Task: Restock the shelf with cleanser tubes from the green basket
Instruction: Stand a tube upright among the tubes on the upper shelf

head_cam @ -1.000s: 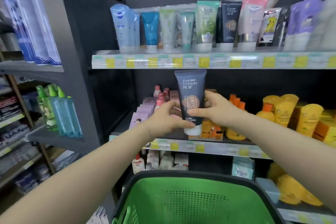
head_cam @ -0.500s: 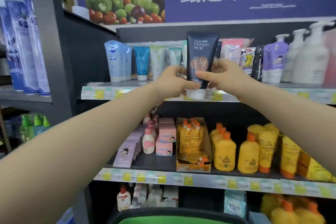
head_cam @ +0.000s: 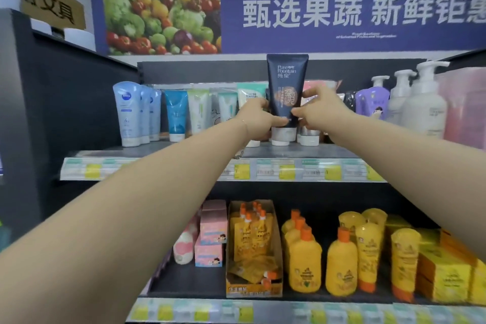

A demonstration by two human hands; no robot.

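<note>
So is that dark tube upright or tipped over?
Upright: the dark tube has its pale cap down by the top shelf and flat end up, left hand and right hand gripping its sides.

Setting: retail shop, toiletries aisle. Evidence: dark shelves (head_cam: 157, 150) fronted with price-label strips (head_cam: 265, 170). Cleanser tubes (head_cam: 126, 113) stand in rows upper left, pump bottles (head_cam: 424, 110) upper right, yellow bottles (head_cam: 339, 268) lower right. A printed fruit-and-vegetable banner (head_cam: 315, 10) with Chinese lettering spans the top.
</note>
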